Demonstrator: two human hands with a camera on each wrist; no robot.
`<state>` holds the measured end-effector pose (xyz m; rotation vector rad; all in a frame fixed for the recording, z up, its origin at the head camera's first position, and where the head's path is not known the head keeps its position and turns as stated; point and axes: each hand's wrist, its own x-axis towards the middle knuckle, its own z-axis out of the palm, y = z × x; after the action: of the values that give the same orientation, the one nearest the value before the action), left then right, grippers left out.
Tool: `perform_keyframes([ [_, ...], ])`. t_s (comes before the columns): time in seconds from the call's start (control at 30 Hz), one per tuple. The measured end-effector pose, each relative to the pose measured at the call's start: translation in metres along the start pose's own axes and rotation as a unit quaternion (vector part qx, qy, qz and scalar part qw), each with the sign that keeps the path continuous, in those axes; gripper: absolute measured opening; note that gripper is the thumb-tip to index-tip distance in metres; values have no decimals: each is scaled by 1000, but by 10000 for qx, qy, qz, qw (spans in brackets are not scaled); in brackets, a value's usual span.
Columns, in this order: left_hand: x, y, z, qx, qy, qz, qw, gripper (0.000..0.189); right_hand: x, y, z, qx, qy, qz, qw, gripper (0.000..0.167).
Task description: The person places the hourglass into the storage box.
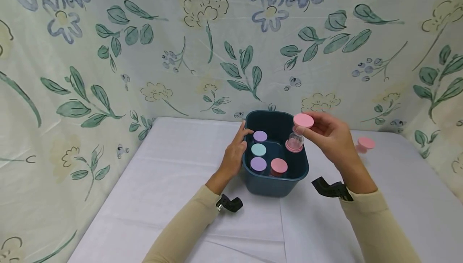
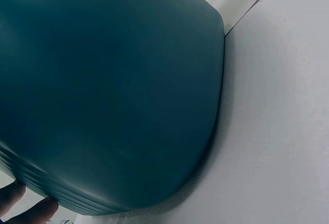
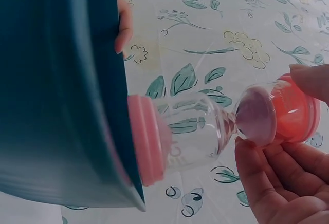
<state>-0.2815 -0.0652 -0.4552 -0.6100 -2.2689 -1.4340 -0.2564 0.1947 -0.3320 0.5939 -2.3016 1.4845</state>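
My right hand (image 1: 330, 136) pinches an hourglass sand timer (image 1: 296, 139) by its upper pink cap. Upright, the timer has clear glass, pink sand in the upper bulb and its lower cap (image 3: 146, 139) just inside the mouth of a dark teal plastic bin (image 1: 273, 186). My left hand (image 1: 233, 152) grips the bin's left rim, fingertips (image 2: 38, 211) showing at the ridged edge. Inside the bin stand more round-capped timers: a purple one (image 1: 260, 136) at the back, a light teal one (image 1: 258, 149), another purple one (image 1: 258, 164) and a coral-pink one (image 1: 279, 166) in front.
Another pink-capped timer (image 1: 365, 144) stands on the white-covered table (image 1: 173, 166), right of the bin and behind my right wrist. A floral cloth (image 1: 202, 54) hangs along the back and both sides. Each wrist carries a black strap mount (image 1: 330, 188).
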Motion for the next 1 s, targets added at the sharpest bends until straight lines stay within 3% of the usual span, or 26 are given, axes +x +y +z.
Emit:
perform_keyframes([
  [0.7,1,-2,0,-115,27,137,9998,45,2,11,1,-448,-406,328,9976,49],
  [1.0,1,-1,1,-119,7,75,9999,43,4,13,-7,-905,-536,323,9939,50],
])
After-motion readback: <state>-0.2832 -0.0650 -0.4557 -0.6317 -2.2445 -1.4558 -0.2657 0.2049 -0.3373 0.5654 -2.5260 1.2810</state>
